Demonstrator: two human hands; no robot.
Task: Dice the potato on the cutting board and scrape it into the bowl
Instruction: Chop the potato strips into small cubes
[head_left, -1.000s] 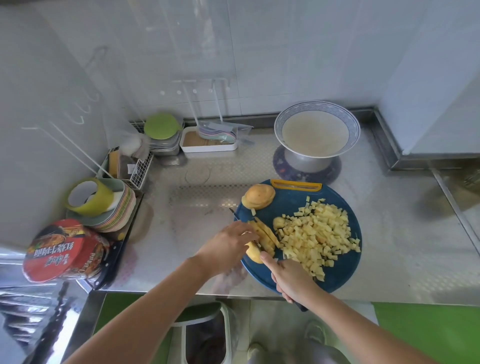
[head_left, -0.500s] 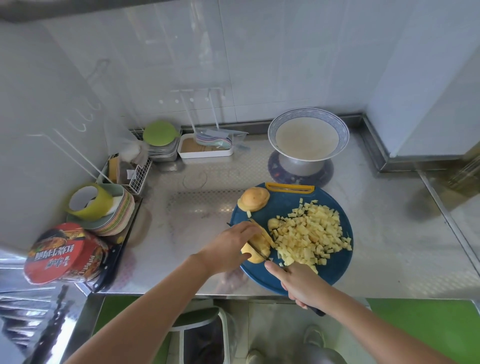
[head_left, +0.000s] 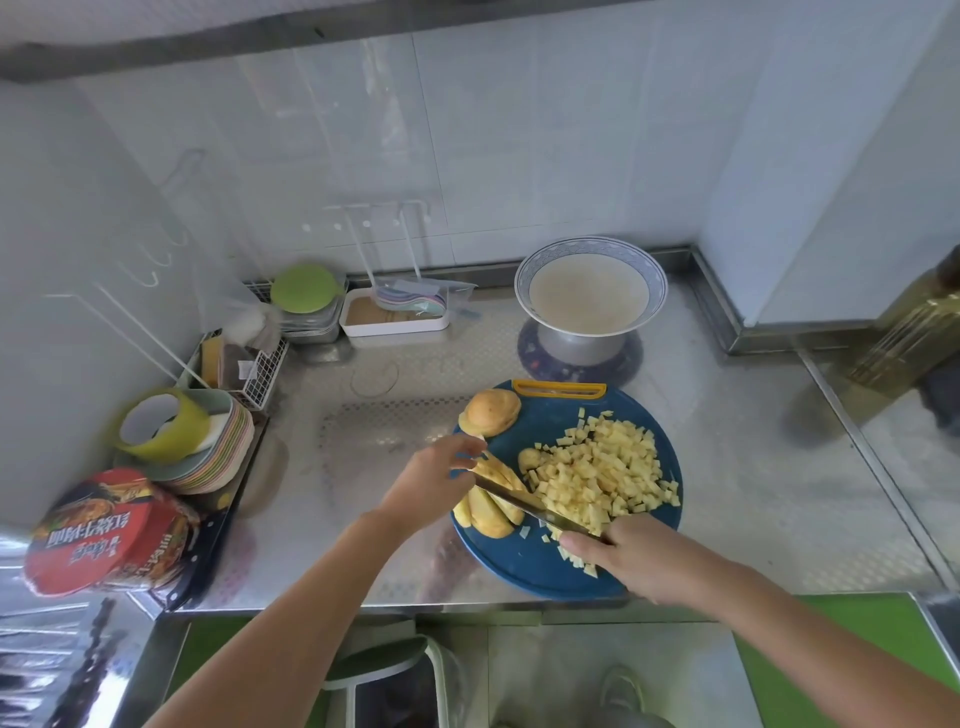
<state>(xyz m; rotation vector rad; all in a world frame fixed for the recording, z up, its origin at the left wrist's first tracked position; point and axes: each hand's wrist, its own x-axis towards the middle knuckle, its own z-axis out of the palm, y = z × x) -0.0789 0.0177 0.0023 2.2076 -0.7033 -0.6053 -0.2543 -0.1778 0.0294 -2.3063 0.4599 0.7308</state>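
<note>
potato (head_left: 602, 478): pale yellow cubes, strips

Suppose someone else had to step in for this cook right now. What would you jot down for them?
The left grip pinches the far end of the potato slices; the right grip holds the knife, its blade lying across those slices.
On the cutting board: a diced pile on the right, an uncut potato half at the far left edge. The bowl stands behind the board, no potato in it.
Done: most of the dicing.
Left: dice the slices and the half, then scrape everything into the bowl.
</note>
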